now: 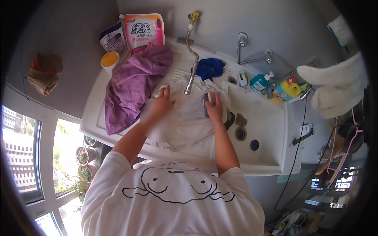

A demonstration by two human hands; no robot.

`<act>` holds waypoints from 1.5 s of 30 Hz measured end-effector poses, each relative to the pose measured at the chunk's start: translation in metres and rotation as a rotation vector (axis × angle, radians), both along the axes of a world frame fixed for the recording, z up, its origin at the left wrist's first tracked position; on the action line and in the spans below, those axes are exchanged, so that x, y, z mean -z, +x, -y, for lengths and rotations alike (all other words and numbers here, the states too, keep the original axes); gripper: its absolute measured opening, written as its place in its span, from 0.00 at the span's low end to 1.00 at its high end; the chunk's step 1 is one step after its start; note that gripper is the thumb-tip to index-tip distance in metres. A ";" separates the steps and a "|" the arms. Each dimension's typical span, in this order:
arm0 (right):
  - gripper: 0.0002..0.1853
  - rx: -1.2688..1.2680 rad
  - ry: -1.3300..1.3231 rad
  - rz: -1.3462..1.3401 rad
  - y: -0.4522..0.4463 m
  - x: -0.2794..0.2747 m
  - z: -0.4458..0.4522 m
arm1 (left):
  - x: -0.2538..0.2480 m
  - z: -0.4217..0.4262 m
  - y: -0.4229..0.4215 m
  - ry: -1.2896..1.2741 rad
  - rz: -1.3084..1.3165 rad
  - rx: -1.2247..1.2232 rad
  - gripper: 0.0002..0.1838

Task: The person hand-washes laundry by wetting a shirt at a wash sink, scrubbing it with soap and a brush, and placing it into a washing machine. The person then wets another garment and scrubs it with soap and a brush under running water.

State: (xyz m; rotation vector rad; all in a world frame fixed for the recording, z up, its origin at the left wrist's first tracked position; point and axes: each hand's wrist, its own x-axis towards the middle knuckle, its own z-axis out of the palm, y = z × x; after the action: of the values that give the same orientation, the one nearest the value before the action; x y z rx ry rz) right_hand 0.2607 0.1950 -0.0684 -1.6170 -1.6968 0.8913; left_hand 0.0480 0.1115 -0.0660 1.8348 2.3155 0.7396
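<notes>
A wet white garment (185,122) lies spread over the ribbed washboard side of the white sink. Pressed on its left part is my left hand (160,104), fingers stretched out and apart; a blurred patch covers some of the wrist and cloth. My right hand (214,108) grips a scrub brush (207,103) whose dark bristles face left, against the garment's right side. Above the cloth, between my hands, hangs a flexible metal faucet hose (191,74). A purple towel (136,84) is heaped to the left, and a dark blue cloth (210,69) sits behind the garment.
The basin (267,122) on the right holds a drain (240,133) and a round blue lid (254,145). Detergent bags (143,33) and a yellow-topped tub (110,59) stand back left. A teal soap bottle (260,82) and yellow bottle (289,89) line the right rim.
</notes>
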 end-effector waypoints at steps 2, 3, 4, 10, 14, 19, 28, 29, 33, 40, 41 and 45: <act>0.36 -0.015 0.019 -0.002 0.002 0.004 -0.002 | 0.008 -0.023 -0.013 -0.360 -0.043 -0.044 0.19; 0.36 -0.034 0.036 0.006 0.004 0.007 -0.004 | 0.004 -0.025 -0.016 -0.351 -0.046 -0.043 0.19; 0.36 -0.033 0.044 0.004 0.005 0.012 -0.007 | 0.001 -0.027 -0.021 -0.323 -0.032 -0.074 0.18; 0.35 -0.141 0.174 0.153 -0.026 -0.001 0.017 | -0.012 0.003 -0.010 -0.086 -0.128 -0.029 0.20; 0.32 -0.552 0.160 0.079 -0.069 -0.005 0.037 | 0.030 0.044 0.021 -0.031 -0.186 0.121 0.38; 0.29 -0.557 0.336 0.329 -0.084 0.009 -0.059 | 0.036 0.055 0.024 0.000 -0.191 0.081 0.43; 0.31 -0.770 0.348 0.485 -0.086 -0.026 0.043 | 0.033 0.055 0.017 -0.031 -0.006 0.111 0.46; 0.32 -0.768 0.495 0.430 -0.081 -0.005 0.014 | 0.033 0.054 0.019 -0.037 0.001 0.102 0.46; 0.31 -0.489 0.485 0.367 -0.083 0.007 -0.042 | 0.017 0.055 0.021 -0.139 0.004 0.017 0.47; 0.31 -0.603 0.387 0.507 -0.080 0.005 0.009 | 0.016 0.053 0.021 -0.164 0.034 0.024 0.48; 0.22 -0.574 0.552 0.428 -0.073 0.001 -0.018 | 0.018 0.054 0.022 -0.168 0.031 0.031 0.48; 0.14 -0.391 0.240 0.566 -0.074 -0.015 -0.050 | 0.016 0.053 0.020 -0.180 0.033 0.032 0.48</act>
State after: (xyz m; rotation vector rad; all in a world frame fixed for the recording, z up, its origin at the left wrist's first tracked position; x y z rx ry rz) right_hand 0.1868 0.2450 -0.0530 -1.4793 -2.4644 0.3797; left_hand 0.0680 0.0590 -0.0823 1.7633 2.2453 0.5342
